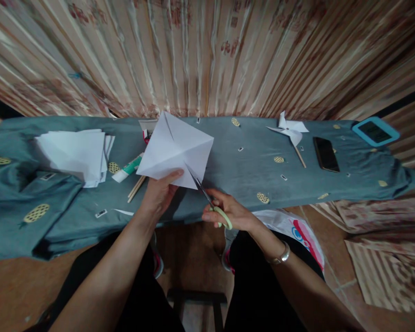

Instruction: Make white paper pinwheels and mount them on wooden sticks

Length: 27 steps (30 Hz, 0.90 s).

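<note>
My left hand [162, 192] grips the near-left edge of a white square of paper [192, 148], thumb on top and fingers beneath. Creases cross the sheet, and a slit runs in from its far corner. In my right hand [230, 211] is a pair of scissors [224, 218] with pale green handles. Their blades lie at the sheet's near corner, pointing toward its middle. Partly behind the paper lie a green and white tube [128, 168] and thin wooden sticks [136, 189].
A stack of white paper [74, 154] lies at the left of the cloth-covered table [244, 177]. To the right are a paper pinwheel [292, 131] on a stick, a dark phone [326, 154] and a blue-framed device [376, 131]. A curtain [200, 55] hangs behind.
</note>
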Motion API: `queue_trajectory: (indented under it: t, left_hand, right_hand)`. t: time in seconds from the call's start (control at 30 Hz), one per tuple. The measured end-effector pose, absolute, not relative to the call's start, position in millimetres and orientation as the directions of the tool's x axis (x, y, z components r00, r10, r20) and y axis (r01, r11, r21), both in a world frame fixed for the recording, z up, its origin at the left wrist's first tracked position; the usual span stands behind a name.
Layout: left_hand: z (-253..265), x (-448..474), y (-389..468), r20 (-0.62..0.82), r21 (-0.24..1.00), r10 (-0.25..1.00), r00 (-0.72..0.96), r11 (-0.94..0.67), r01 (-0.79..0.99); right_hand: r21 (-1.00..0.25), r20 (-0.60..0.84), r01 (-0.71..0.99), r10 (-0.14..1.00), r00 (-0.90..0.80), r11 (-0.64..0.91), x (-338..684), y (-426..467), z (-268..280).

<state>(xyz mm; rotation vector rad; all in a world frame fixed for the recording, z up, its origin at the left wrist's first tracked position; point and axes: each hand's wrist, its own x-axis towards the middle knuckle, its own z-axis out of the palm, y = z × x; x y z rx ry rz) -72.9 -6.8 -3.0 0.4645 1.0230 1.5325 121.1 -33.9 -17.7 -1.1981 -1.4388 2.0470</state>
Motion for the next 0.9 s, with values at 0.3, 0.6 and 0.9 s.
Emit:
queue_trajectory:
  t: [0.3, 0.6, 0.9]
  left_hand:
    - [-4.4, -82.8, -6.5, -0.22, 0.821, 0.94, -0.26, 0.035, -0.57]
    - [-7.8, -71.8, -17.9, -0.303, 0.831, 0.95, -0.077, 0.224, -0.51]
    - [-19.4, -62.4, -26.7, -0.393, 0.812, 0.919, 0.038, 0.366, -0.455]
  right_hand:
    - [-0.88, -0.449, 0.217, 0.593, -0.669, -0.422, 163.8, -18.2, 4.6]
    - [-0.982, -0.188, -0.012, 0.982, 0.0, -0.188, 174.0, 10.9, 0.8]
    - [-0.987, -0.108, 0.131, 0.984, -0.139, -0.089, 173.4, 16.9, -6.6]
